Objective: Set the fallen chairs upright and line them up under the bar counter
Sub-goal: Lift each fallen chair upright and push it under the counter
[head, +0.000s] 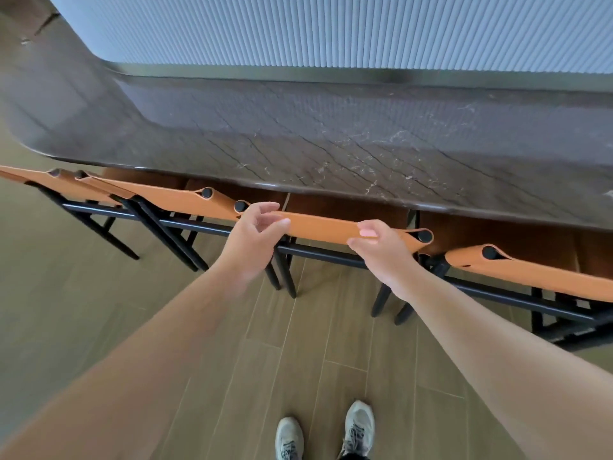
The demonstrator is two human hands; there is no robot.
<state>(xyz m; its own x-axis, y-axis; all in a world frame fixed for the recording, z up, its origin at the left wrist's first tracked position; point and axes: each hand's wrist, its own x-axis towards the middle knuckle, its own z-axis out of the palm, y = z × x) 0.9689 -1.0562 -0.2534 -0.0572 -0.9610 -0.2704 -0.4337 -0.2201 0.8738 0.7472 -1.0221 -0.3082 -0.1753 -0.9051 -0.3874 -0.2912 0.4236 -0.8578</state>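
The head view looks down on a dark marble bar counter [331,144] with a ribbed pale wall panel [331,28] behind it. Four chairs stand upright in a row along the counter's near edge, their seats tucked beneath it and their orange leather backrests facing the person.

The middle chair [321,227] is the one between the hands. The left hand [255,237] sits at the left end of its backrest with the fingers loosely curled and partly open; the fingertips touch the strap's top edge, though no firm grasp shows. The right hand [378,244] lies over the top of the same backrest near its right end, fingers draped across the strap and only lightly closed on it.

To the left stand the second chair [172,197] and, just beyond it, the far-left chair [30,177], their backrests almost touching. To the right is the right-hand chair [530,273], close beside the middle one. All have black frames and legs on the wood-plank floor [298,360]. The person's grey shoes [358,426] show at the bottom edge.
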